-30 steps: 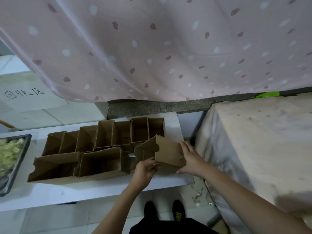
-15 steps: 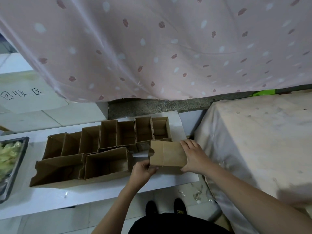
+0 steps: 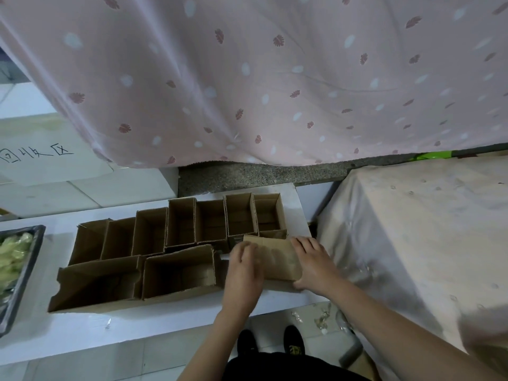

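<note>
Fingers (image 3: pixel 301 244) of the right hand (image 3: pixel 313 266) lie spread over the right end of the cardboard box (image 3: pixel 277 259), with the thumb hooked at its near edge. Those of the left hand (image 3: pixel 244 268) curl over the left end, so both hands grasp the box. It sits on the counter (image 3: pixel 137 328) at the right end of the front row, just beside the open box (image 3: pixel 180 270) and in front of the back row of boxes (image 3: pixel 209 224).

The step in hand appears to be squaring and seating this box. To do it well:
- Press both ends evenly so the walls stand upright.
- Keep the near edge in line with the neighbouring box.
- Slide it left until the sides touch.
- Avoid crushing the top panel, since corrugated board creases readily.
- Release only once the box stands without support.
</note>
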Tool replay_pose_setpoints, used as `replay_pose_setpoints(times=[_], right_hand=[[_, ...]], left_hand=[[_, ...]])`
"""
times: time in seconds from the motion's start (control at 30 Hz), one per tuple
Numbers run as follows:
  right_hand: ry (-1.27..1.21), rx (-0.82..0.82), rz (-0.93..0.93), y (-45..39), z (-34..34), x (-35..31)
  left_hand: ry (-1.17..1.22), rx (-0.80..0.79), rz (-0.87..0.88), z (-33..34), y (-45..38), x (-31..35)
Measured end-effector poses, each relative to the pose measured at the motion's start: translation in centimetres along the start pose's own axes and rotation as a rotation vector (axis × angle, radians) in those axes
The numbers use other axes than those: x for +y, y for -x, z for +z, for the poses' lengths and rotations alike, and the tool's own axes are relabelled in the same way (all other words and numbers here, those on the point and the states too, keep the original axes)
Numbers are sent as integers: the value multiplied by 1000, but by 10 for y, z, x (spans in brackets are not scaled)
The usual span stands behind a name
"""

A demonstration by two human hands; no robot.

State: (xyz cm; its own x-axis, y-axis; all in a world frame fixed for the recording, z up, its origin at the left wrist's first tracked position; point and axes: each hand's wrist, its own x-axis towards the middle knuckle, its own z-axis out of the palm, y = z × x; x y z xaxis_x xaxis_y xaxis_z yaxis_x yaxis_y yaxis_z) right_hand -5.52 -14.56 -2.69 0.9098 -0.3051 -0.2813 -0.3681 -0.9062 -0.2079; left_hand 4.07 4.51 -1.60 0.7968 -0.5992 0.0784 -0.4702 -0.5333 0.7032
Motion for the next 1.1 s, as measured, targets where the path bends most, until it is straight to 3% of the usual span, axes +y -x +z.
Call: replay_pose_setpoints(times=[0.17, 0.3, 0.37, 0.57, 0.83, 1.1], right_hand=[[-59, -46, -2, 5, -15, -3], [-174, 159, 121, 24, -24, -9], [-175, 205, 190, 28, -26, -20], [-279, 74, 264, 18, -27, -53], [-295, 76, 332, 10, -26, -57], [-227, 80, 308, 7, -24, -55]], left_hand=[[-285, -323, 269, 24, -8, 12], [-433, -440, 276, 33, -9, -2], [-495, -454, 293, 35, -9, -3], [-642, -444, 299, 37, -4, 4], [-633, -445, 180, 40, 4, 12], [-631, -435, 176, 42, 6, 14]])
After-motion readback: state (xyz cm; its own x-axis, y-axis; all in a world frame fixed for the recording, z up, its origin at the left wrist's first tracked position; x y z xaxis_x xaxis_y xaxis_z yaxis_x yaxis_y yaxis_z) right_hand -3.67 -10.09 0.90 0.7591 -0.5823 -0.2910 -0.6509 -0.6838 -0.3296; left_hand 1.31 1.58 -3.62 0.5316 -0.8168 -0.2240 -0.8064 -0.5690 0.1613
